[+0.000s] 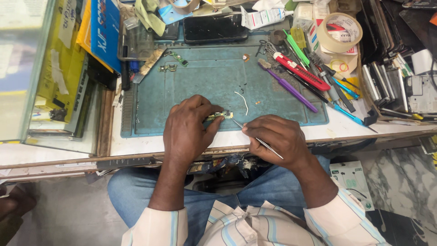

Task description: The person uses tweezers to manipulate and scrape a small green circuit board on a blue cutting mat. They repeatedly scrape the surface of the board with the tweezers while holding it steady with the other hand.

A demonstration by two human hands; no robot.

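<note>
Setting, head view: cluttered repair counter (327, 130) with a pale top, seen from above; person seated at it, blue trousers and striped cuffs in the lower part of the view.
Work mat: blue-green rubber mat (205, 77) lying on the counter, bare in its middle, scuffed.
Left hand (186, 130): fingers curled, thumb and fingertips pinched on a small circuit board (219, 115), pressing it to the near edge of the mat.
Small circuit board: narrow greenish strip with tiny parts on it, lying flat between the two hands, partly hidden under the left fingers.
Right hand (277, 139): closed in a pen-like grip around metal tweezers (257, 139).
Metal tweezers: thin, silver, slanted up-left; tip just beside the right end of the board; whether it touches cannot be told.
White wire (242, 101): short curved piece on the mat, just beyond the board.
Tools, right of mat: purple-handled tool (293, 91), red utility knife (302, 73), blue and green pens near them.
Tape roll (339, 32): beige, far right corner.
Dark phone (215, 27): face up at the far edge of the mat.
Spare boards (170, 64): small pieces at the mat's upper left.
</note>
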